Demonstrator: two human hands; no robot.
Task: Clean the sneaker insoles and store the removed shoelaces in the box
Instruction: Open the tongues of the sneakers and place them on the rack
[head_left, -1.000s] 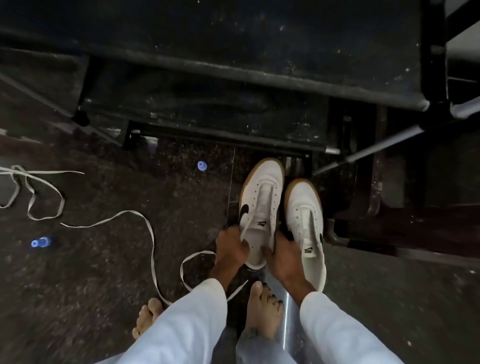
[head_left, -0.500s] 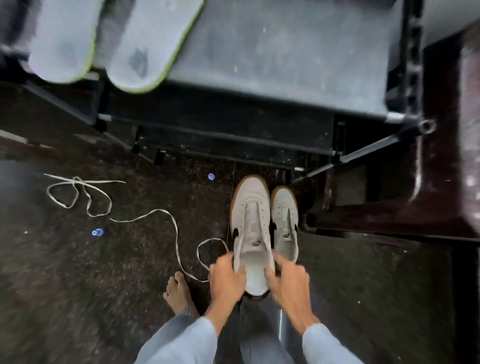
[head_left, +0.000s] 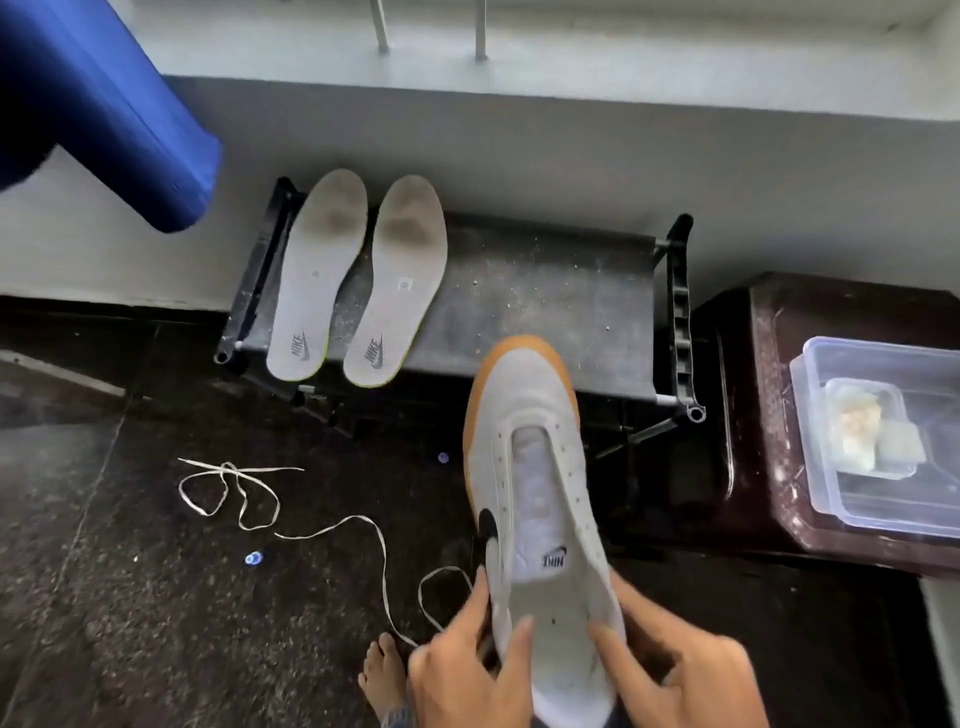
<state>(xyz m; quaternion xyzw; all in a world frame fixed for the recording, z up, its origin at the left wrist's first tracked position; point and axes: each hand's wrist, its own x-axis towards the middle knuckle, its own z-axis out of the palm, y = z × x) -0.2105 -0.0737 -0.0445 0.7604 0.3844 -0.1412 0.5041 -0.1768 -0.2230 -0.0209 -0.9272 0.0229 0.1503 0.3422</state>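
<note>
Both hands have lifted the white unlaced sneaker with the gum-brown sole (head_left: 535, 467) off the dark speckled stone floor (head_left: 130, 597). The left hand (head_left: 467, 670) grips one side of the heel collar and the right hand (head_left: 685, 675) the other. The toe points away, over the front edge of the black fabric-topped shoe rack (head_left: 545, 291). A second ago this shoe stood on the floor beside its twin, which is now out of sight.

Right of the rack stands a dark brown plastic stool (head_left: 753, 415). At the left end of the rack top lie the two grey, soiled foam insoles (head_left: 317, 275), side by side with their heels over the front edge. On the stool's right side sits the clear plastic box (head_left: 810, 441), with a smaller clear tub (head_left: 867, 431) inside it. The flat white shoelace (head_left: 228, 468) trails loose on the floor left of the hands, well apart from the box.

By my reading the shoe is only being moved aside, so both the wiping and the lace storing remain.
</note>
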